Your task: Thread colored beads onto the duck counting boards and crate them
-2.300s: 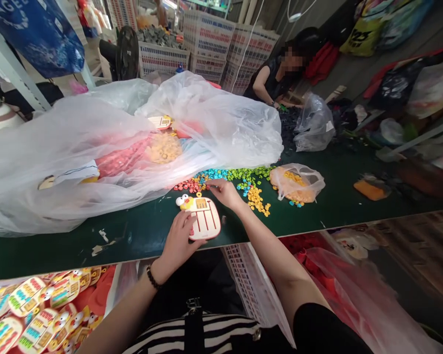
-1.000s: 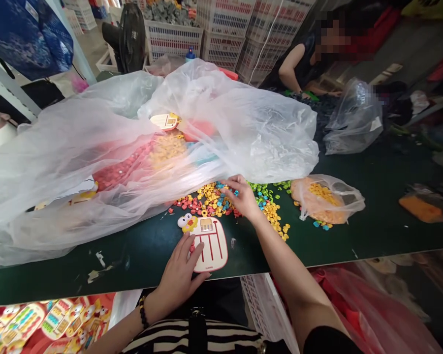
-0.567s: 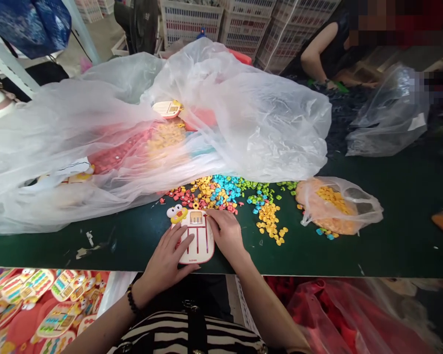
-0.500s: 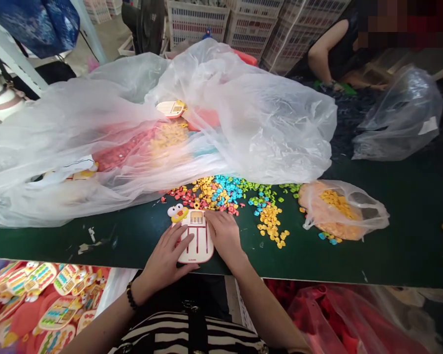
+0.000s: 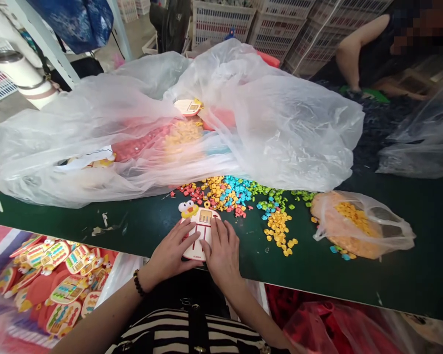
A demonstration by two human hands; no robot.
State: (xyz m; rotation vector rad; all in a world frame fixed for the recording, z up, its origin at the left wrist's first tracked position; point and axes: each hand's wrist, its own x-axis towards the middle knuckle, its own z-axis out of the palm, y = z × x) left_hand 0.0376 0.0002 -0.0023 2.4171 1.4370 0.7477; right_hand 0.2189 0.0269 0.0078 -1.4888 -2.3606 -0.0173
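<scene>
A cream duck-faced toy board point(image 5: 197, 246) with a pink edge, long slots and a small window lies flat on the table in front of me. Its duck head with big white eyes point(image 5: 188, 208) points away from me. My left hand point(image 5: 173, 248) grips the board's left side, fingers over the face and thumb by the lower edge. Across the right half, my right hand point(image 5: 223, 248) lies with its fingers stretched out, covering part of the slots. Just beyond are small loose plastic pieces in red, yellow, blue point(image 5: 237, 187) and green, with a yellow heap point(image 5: 278, 228) to the right.
A large clear plastic sheet point(image 5: 288, 132) covers more pieces and boards behind. At the right lies a bag of yellow pieces point(image 5: 358, 221). Finished-looking duck boards point(image 5: 64, 287) pile up at lower left. A co-worker's arm point(image 5: 354, 54) shows beyond, near stacked crates point(image 5: 221, 24).
My right hand has moved from the board's upper right edge down onto its face, fingers now spread over the slots. My left hand stays on the left side. The view has shifted.
</scene>
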